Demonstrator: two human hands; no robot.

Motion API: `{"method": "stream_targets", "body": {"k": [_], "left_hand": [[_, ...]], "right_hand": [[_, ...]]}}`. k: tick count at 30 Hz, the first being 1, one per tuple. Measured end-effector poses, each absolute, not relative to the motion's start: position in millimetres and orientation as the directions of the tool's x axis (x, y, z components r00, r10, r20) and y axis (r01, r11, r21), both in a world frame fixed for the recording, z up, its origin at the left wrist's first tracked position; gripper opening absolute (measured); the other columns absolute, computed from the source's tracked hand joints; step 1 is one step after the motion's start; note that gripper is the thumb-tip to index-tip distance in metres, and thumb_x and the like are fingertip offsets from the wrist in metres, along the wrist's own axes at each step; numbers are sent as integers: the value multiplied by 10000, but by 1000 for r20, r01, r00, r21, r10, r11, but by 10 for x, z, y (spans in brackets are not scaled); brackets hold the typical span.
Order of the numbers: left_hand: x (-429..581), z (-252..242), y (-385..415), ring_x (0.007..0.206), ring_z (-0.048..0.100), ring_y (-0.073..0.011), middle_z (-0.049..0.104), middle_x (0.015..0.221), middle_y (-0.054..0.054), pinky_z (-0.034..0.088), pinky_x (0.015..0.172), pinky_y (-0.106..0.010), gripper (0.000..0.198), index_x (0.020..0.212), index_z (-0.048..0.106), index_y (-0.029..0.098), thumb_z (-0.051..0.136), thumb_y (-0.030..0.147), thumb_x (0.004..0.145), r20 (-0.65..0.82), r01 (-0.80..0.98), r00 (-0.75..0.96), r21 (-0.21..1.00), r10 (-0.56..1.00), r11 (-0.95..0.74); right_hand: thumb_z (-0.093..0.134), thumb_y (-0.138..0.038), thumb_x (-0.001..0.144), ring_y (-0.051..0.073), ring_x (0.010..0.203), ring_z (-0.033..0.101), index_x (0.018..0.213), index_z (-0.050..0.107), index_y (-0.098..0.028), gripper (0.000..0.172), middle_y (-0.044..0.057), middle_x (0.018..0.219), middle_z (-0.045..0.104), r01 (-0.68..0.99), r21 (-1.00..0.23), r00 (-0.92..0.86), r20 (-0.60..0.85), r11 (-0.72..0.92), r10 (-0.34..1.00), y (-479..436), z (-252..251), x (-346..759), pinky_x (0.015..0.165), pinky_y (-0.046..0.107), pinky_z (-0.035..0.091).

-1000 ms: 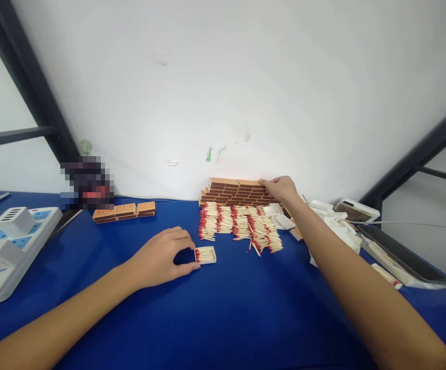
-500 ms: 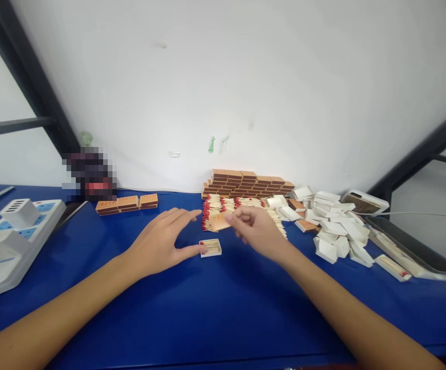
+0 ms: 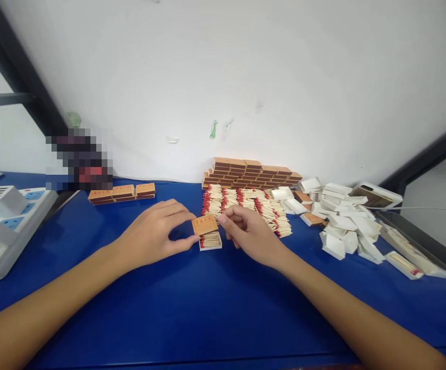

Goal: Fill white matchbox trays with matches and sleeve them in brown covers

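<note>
An orange matchbox sleeve [image 3: 205, 225] is held between my two hands, slightly tilted. My left hand [image 3: 157, 231] grips its left end between thumb and fingers. At its right corner, my right hand [image 3: 248, 231] pinches it with the thumb and curled fingers. Just below the sleeve, partly covered by it, a white matchbox tray [image 3: 210, 247] filled with matches lies on the blue table [image 3: 215, 308]. Behind my right hand spreads a wide pile of loose red-tipped matches [image 3: 246, 198].
Stacked matchboxes [image 3: 246, 174] stand against the wall, with a short row of matchboxes [image 3: 123, 192] at left. White empty trays [image 3: 342, 216] are heaped at right, near a filled tray [image 3: 404, 264] and a dark tablet-like object [image 3: 423, 244]. A power strip [image 3: 34, 226] lies far left.
My right hand has brought the sleeve left and down to just above the filled tray. My left hand has come off the tray and closed on the sleeve's left end. The view has shifted slightly.
</note>
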State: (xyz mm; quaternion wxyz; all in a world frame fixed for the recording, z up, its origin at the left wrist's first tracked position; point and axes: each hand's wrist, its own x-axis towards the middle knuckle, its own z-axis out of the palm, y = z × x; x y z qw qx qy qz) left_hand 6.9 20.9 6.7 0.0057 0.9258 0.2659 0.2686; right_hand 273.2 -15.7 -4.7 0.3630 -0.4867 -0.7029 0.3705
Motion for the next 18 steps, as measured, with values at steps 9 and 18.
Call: {"method": "stream_targets", "body": {"k": [9, 18], "left_hand": [[-130, 94, 468, 995, 694, -230, 765, 1098, -71, 552, 877, -352, 259, 1155, 766, 196, 725, 373, 970, 353, 525, 752, 191, 557, -829], [-167, 31, 551, 1008, 689, -232, 761, 1132, -74, 525, 895, -344, 291, 1169, 763, 211, 719, 426, 978, 312, 519, 753, 260, 579, -815]], "right_hand": [[813, -425, 927, 198, 922, 608, 1116, 730, -242, 277, 45, 1091, 679, 677, -566, -512, 96, 470, 854, -158, -15, 2889, 790, 331, 480], [797, -436, 913, 159, 755, 600, 1229, 734, -211, 392, 27, 957, 699, 589, -690, -459, 142, 420, 877, 24, -8, 3113, 671, 303, 467]]}}
